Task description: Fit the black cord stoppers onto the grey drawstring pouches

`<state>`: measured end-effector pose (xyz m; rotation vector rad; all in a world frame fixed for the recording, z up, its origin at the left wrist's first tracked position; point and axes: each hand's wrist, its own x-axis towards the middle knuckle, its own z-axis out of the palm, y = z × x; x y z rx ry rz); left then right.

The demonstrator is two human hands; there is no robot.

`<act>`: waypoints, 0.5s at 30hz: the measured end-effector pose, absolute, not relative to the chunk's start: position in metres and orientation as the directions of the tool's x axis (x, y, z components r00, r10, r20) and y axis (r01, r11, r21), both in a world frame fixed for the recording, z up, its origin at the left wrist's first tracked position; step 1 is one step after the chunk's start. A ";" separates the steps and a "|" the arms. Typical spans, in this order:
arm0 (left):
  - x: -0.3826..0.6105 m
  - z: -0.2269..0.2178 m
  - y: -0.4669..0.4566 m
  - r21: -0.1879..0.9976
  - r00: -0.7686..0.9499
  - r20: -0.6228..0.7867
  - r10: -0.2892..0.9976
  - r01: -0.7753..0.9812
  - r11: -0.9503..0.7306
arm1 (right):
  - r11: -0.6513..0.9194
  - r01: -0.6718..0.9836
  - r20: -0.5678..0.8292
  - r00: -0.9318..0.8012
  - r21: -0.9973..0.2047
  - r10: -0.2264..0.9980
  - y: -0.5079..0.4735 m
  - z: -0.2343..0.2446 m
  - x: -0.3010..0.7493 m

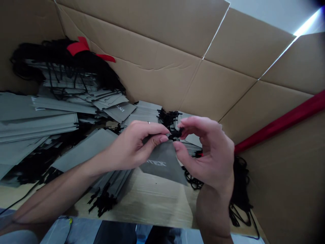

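My left hand (134,145) pinches the top edge of a grey card tag (165,164) with pale lettering, held up in front of me. My right hand (208,152) is closed in a pinch on a black string (175,134) at the same top edge of the tag. Both hands meet over the middle of a cardboard-lined work surface (152,200). The string's end sits between the right thumb and forefinger.
Stacks of grey tags (38,115) lie at the left, more (147,113) behind the hands. A bundle of black strings with a red tie (78,47) sits at the far left. Loose black strings (238,193) lie right, near a red strip (279,123). Cardboard walls (177,51) surround.
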<state>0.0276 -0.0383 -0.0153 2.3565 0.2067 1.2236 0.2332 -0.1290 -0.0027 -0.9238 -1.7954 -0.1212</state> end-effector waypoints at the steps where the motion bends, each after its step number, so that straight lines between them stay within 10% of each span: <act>1: 0.027 -0.015 -0.038 0.421 0.564 0.761 0.320 -0.054 -0.906 | 0.717 0.636 0.830 -0.211 -0.286 0.517 -0.128 -0.001 0.235; 15: 0.019 -0.010 -0.048 0.557 0.714 0.692 0.106 -0.435 -0.708 | 0.876 0.044 0.833 -0.289 -0.481 0.472 -0.101 -0.017 0.245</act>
